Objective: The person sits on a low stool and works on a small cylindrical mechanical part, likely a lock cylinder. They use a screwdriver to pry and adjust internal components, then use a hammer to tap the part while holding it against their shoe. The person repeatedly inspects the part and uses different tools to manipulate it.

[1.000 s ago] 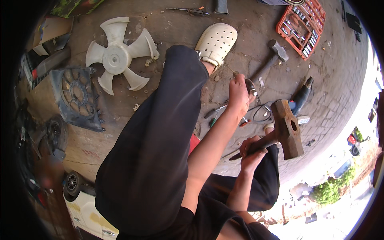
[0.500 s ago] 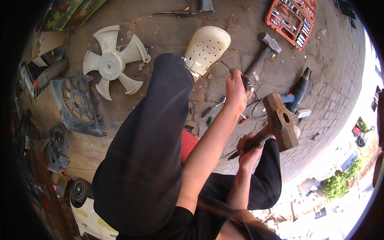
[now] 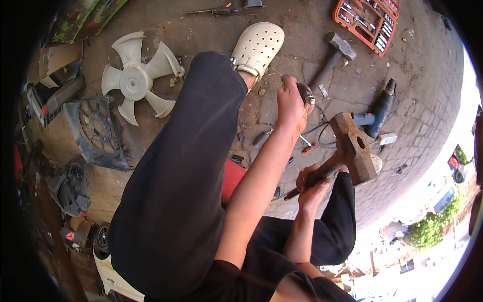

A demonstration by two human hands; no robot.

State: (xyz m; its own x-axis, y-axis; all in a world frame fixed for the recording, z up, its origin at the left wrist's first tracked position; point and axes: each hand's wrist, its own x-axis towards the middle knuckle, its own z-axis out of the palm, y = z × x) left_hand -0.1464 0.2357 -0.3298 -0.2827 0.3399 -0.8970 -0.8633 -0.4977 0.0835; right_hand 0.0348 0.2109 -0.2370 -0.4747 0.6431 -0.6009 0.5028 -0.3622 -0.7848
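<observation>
My left hand is closed around a dark-handled tool with a bright metal end and a thin shaft pointing toward my cream clog. Just below it, my right hand grips a heavy hammer by its handle, its rusty steel head raised at the right, close to the left hand. Part of the handle is hidden by my fingers. A second sledgehammer lies on the paving beyond my left hand, and a heat gun lies to the right of it.
A white fan blade, a black fan shroud and cardboard lie at left. An orange socket case is at top right, a screwdriver at the top. Small tools and a cable lie near my hands. A white car is at lower left.
The whole view has shifted slightly, so floor items, hands and hammer head all appear a little higher or further left. Both hands keep their holds, with little other visible movement.
</observation>
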